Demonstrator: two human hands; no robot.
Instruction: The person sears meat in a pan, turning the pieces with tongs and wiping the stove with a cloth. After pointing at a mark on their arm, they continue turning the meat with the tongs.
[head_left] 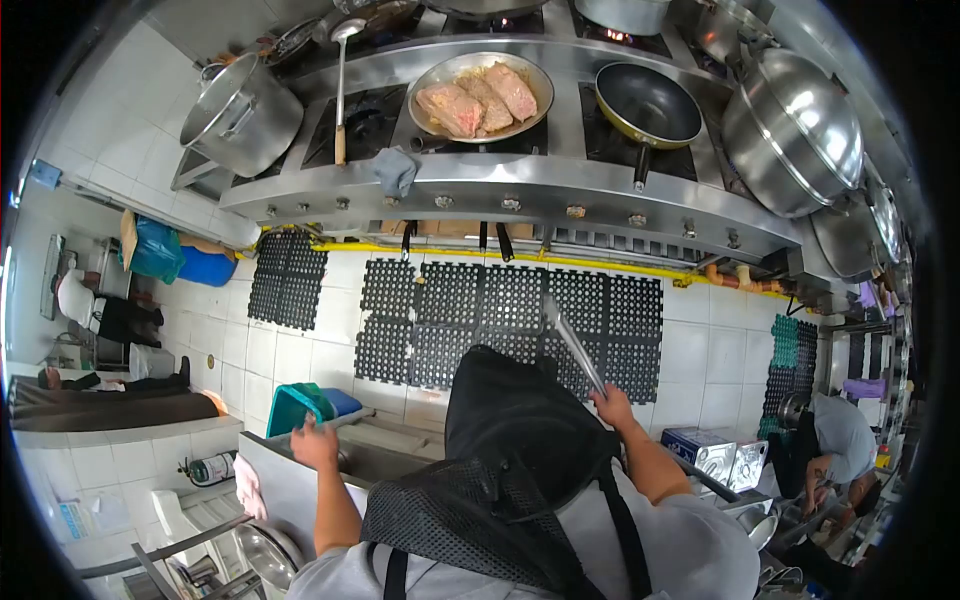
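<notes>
My right hand [612, 408] is closed around the end of a pair of metal tongs [572, 345], which point forward over the black floor mats. Off to the left, my left hand [316, 443] is a little blurred, its fingers loosely apart and nothing visible in them. It is near a green bin [288, 410] and above the edge of a steel counter. Ahead on the stove, large pieces of meat [482, 103] lie in a wide pan [540, 88]. A dark frying pan [650, 103] rests on the burner to their right.
A tall pot [245, 118], a ladle [342, 85] and a grey cloth [396, 171] are on the stove's left side. Large steel pots [795, 130] stand at its right. A co-worker [840, 440] bends over at the right; another person [90, 303] is at far left.
</notes>
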